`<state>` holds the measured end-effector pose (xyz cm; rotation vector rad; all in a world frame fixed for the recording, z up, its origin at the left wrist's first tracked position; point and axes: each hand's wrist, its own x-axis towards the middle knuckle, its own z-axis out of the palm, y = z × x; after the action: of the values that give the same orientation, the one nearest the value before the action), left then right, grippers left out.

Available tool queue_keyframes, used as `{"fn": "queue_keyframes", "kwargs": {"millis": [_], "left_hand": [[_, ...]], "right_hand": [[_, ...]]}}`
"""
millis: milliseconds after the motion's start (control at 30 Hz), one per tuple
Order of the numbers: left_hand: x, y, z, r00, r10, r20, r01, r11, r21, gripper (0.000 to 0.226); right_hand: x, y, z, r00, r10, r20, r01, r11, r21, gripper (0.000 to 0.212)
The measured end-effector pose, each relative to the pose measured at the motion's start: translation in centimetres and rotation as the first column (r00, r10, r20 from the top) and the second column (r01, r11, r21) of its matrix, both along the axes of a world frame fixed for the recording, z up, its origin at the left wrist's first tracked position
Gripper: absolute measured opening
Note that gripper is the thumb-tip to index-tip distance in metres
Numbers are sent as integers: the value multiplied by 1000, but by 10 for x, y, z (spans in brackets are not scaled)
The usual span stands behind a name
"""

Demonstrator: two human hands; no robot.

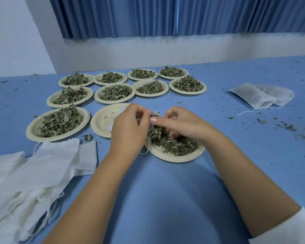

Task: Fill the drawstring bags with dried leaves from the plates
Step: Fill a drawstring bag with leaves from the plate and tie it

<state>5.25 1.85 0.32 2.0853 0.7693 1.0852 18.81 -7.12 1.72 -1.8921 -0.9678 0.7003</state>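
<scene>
On the blue tabletop (165, 191), the left hand (128, 125) pinches the mouth of a white drawstring bag (120, 111) above the near plate (174, 156). The right hand (180, 124) grips dried leaves (176, 145) heaped on that plate. Just left of it sits a nearly bare plate (100, 122), and farther left lies a pile of flat bags (42, 166).

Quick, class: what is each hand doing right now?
Left hand: pinches the rim of the drawstring bag.
Right hand: grips dried leaves.
</scene>
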Motion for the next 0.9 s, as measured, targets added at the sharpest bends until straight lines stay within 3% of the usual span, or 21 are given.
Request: {"fn": "queue_keyframes", "kwargs": {"millis": [200, 600, 900], "left_hand": [[0, 1, 1, 1000, 13, 25, -12, 999, -32, 10], [-1, 2, 1, 1000, 31, -1, -31, 999, -27, 13], [-1, 2, 2, 999, 34, -31, -34, 999, -12, 14]], "right_hand": [[-2, 1, -2, 994, 49, -101, -46, 998, 35, 49], [14, -3, 0, 986, -22, -168, 43, 991, 126, 17], [21, -8, 8, 958, -71, -279, 126, 975, 183, 14]]}}
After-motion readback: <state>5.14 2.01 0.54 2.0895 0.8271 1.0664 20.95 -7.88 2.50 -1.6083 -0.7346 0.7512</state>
